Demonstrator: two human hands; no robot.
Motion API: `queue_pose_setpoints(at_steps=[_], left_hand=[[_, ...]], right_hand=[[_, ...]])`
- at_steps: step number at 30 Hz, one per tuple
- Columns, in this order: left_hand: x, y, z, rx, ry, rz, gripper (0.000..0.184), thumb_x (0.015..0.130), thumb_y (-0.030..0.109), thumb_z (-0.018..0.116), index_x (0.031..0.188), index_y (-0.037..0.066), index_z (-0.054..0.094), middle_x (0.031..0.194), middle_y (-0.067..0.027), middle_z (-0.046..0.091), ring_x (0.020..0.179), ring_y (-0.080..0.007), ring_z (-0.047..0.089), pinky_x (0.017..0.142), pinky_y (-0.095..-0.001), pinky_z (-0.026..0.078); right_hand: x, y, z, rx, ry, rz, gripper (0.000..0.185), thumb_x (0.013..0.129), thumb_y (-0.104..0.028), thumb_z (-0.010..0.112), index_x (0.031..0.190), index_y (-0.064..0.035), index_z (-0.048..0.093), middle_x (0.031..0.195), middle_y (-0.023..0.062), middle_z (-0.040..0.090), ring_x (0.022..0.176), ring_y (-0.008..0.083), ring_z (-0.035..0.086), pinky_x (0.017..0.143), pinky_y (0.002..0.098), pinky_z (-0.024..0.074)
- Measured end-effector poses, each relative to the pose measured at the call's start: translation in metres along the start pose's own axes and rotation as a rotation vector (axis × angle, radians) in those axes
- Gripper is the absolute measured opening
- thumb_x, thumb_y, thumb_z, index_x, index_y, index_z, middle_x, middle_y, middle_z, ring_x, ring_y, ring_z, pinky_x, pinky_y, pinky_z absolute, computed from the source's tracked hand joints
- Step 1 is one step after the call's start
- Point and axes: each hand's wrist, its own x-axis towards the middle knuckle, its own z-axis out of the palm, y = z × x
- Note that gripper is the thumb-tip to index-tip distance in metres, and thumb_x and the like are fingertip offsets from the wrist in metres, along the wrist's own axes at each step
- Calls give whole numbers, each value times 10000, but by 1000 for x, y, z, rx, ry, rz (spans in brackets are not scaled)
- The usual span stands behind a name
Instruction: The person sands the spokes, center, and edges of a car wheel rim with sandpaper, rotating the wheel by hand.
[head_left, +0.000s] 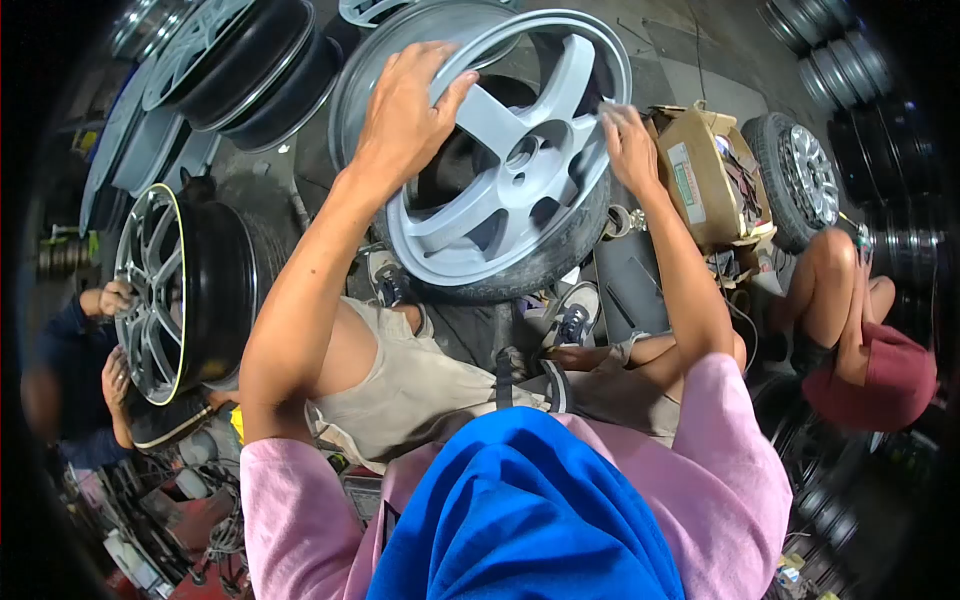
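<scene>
A grey five-spoke wheel rim [520, 160] leans tilted in front of me, resting on a black tyre [560, 258]. My left hand [412, 110] grips its upper left edge, the fingers over the lip and the thumb on the inner side. At the rim's right side is my right hand [630, 148], its fingers bent together against the inner edge. Something small and pale shows at those fingertips, too small to name. Behind the rim, another grey wheel [350, 105] is partly hidden.
A cardboard box [700, 180] of odds and ends stands to the right, beside a tyre with a silver wheel [800, 175]. On the left a co-worker's hands hold a black wheel [160, 290]. Another person [850, 330] crouches at right. Stacked wheels [250, 70] line the back left.
</scene>
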Motion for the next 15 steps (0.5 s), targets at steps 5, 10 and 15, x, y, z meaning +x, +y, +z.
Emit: queue_pose_setpoints(at_steps=[5,10,15], left_hand=[[-2,2,-6,-1,-3,-31,407,1004,290,720,1271,-17,705,1269,-199,694,1189,-406,624,1039,-469,495],[-3,2,-2,11,-39,-52,410,1012,296,711,1280,-14,701,1266,-191,695,1198,-399,621,1047,-468,493],[-4,-1,-3,12,-1,-39,402,1011,294,714,1266,-16,704,1242,-182,701,1178,-397,631,1032,-464,504]], right_hand=[[-22,-21,43,104,202,-6,340,1088,-232,568,1319,-32,717,1323,181,659,1181,413,672,997,467,541],[-26,-21,22,99,135,13,349,1104,-248,538,1379,-116,706,1358,144,653,1216,371,670,1017,448,539],[11,14,23,-108,92,4,355,1100,-282,542,1190,-10,751,1300,177,675,1112,419,690,947,469,555]])
